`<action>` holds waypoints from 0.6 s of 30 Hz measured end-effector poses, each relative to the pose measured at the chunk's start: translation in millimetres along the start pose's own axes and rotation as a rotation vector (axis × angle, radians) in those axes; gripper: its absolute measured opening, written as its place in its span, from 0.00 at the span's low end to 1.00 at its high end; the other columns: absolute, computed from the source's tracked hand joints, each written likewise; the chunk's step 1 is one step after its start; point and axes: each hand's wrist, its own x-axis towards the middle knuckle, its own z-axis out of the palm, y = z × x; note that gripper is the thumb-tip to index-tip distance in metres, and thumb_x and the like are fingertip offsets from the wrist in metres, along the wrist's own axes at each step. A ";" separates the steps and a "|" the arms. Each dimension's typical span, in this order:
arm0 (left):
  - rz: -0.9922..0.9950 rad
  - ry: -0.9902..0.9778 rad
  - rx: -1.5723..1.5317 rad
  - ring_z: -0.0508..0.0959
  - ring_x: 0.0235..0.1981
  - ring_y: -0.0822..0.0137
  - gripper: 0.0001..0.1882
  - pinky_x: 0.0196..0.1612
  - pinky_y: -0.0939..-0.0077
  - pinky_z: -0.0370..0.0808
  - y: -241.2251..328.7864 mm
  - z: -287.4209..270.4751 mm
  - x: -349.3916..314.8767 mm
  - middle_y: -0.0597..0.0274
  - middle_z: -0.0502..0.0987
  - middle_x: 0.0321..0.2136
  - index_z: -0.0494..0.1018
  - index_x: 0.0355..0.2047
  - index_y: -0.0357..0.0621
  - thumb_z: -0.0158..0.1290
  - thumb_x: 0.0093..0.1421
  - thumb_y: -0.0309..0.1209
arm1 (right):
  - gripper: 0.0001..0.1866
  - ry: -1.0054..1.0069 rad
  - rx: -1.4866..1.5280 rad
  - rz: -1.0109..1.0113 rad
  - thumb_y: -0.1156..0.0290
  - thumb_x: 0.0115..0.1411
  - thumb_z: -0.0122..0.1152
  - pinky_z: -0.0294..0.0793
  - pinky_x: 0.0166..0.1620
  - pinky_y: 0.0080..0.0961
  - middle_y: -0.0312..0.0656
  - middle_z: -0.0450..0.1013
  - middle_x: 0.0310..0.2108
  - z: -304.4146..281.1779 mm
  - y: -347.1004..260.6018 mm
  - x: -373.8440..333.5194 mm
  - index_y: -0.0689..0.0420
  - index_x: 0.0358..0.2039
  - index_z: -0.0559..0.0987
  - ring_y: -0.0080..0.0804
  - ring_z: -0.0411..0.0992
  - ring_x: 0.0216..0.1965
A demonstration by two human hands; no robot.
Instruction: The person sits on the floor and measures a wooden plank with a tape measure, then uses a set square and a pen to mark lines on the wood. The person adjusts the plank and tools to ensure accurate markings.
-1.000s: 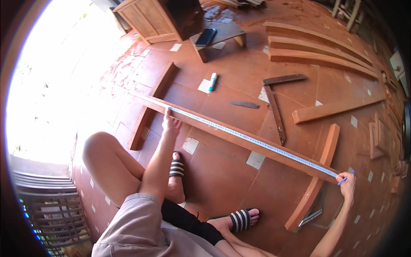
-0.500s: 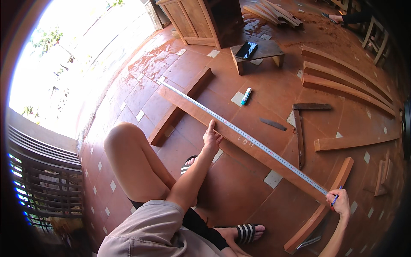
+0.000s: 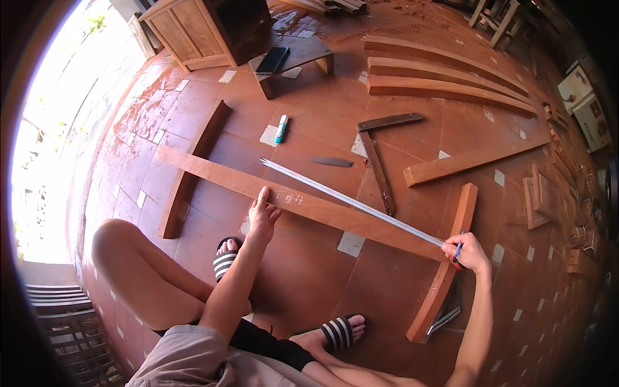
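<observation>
Your right grip [image 3: 467, 253] clasps the tape measure [image 3: 335, 194], which slants leftward alongside the plank [image 3: 316, 208]. Your left grip [image 3: 262, 219] touches the plank; whether clasping, I can't tell.

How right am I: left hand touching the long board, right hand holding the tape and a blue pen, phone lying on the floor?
One slip: the phone isn't on the floor. The head view shows it on the low bench. The rest is right: the left hand touches the long board, and the right hand holds the tape and a blue pen.
</observation>
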 end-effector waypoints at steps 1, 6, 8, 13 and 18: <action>-0.010 -0.026 0.004 0.72 0.30 0.76 0.25 0.37 0.74 0.78 -3.3 3.8 -4.1 0.75 0.68 0.33 0.75 0.51 0.54 0.70 0.64 0.52 | 0.15 -0.007 0.009 0.018 0.62 0.67 0.70 0.77 0.32 0.28 0.40 0.81 0.21 -0.1 0.4 0.5 0.63 0.33 0.89 0.25 0.80 0.24; -0.033 -0.067 0.036 0.72 0.30 0.77 0.24 0.36 0.75 0.79 -15.7 13.1 -20.8 0.75 0.68 0.33 0.75 0.50 0.53 0.71 0.63 0.50 | 0.19 0.016 0.066 -0.027 0.58 0.68 0.71 0.77 0.31 0.28 0.39 0.80 0.20 0.7 2.6 9.3 0.64 0.32 0.88 0.24 0.78 0.24; -0.055 -0.059 0.063 0.74 0.33 0.76 0.26 0.37 0.74 0.79 -21.0 15.8 -25.1 0.74 0.70 0.36 0.75 0.52 0.52 0.71 0.63 0.51 | 0.20 0.036 0.068 -0.073 0.57 0.69 0.71 0.77 0.31 0.28 0.39 0.80 0.20 0.5 4.0 13.3 0.65 0.32 0.87 0.23 0.78 0.24; -0.095 -0.120 0.123 0.76 0.38 0.74 0.26 0.42 0.71 0.79 -34.1 23.5 -35.5 0.73 0.78 0.43 0.75 0.52 0.52 0.71 0.63 0.51 | 0.27 0.085 0.264 0.029 0.50 0.71 0.69 0.74 0.29 0.27 0.41 0.79 0.21 3.5 0.5 19.0 0.66 0.30 0.86 0.24 0.76 0.23; -0.132 -0.162 0.196 0.81 0.41 0.70 0.27 0.43 0.68 0.80 -48.8 34.3 -52.3 0.71 0.78 0.42 0.74 0.57 0.54 0.68 0.66 0.51 | 0.25 0.088 0.965 0.388 0.45 0.72 0.66 0.80 0.28 0.28 0.37 0.77 0.24 21.5 -14.3 41.9 0.59 0.38 0.81 0.30 0.78 0.23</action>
